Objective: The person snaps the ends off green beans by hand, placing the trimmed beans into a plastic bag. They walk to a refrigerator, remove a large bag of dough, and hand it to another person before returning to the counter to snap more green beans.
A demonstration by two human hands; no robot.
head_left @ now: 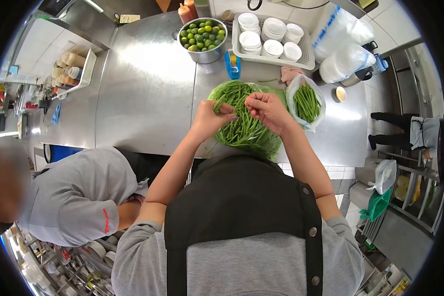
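A heap of green beans [237,129] lies on an opened green plastic bag [261,146] on the steel counter. Above the heap's left side, my left hand [213,118] is curled around a green bean [217,104] that sticks up between thumb and fingers. My right hand [270,111] hovers over the heap's right side with thumb and forefinger pinched together; what is between them, if anything, is too small to make out. To its right stands a clear plastic bag [290,101] filled with more green beans [307,102].
Behind the heap are a blue tape dispenser [233,65], a steel pot [204,55] of limes and a white crate [301,61] of stacked small dishes. A small cup [340,94] sits at right. A co-worker in a grey shirt [79,192] is close at left; another person [422,132] stands far right.
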